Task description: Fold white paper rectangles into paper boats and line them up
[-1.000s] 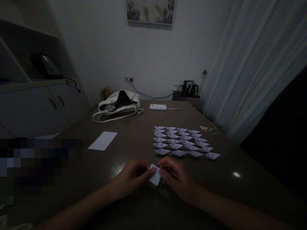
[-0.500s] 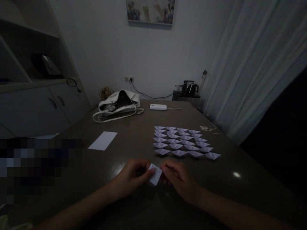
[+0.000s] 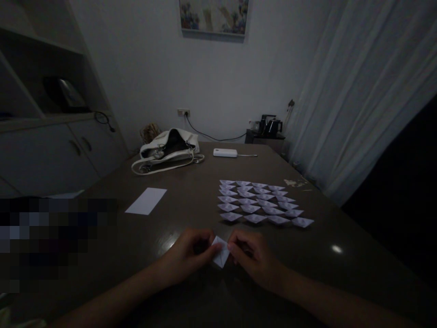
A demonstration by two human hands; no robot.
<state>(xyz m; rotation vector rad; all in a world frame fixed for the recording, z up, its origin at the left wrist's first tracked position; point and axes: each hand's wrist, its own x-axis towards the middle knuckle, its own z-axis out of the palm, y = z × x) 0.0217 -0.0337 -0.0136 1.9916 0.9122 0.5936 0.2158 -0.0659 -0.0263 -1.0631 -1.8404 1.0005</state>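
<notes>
A small piece of folded white paper (image 3: 221,258), diamond-shaped with creases across its face, is held between my two hands above the near part of the table. My left hand (image 3: 193,250) pinches it from the left, the thumb lying on its upper face. From the right, my right hand (image 3: 251,253) grips its corner between thumb and curled fingers. The fingers beneath the paper are hidden. Just beyond my hands, several folded paper boats (image 3: 256,218) stand in rows on the dark table.
A flat white sheet of paper (image 3: 146,201) lies to the left. Farther back are a white handbag (image 3: 170,150) and a white power bank (image 3: 225,153) with a short cable. Black kettles (image 3: 271,126) stand past the far right corner. A curtain (image 3: 344,91) hangs at the right.
The folded paper has tilted slightly and dropped a little between my hands. My right thumb has shifted onto its right corner. Everything else on the table stays put.
</notes>
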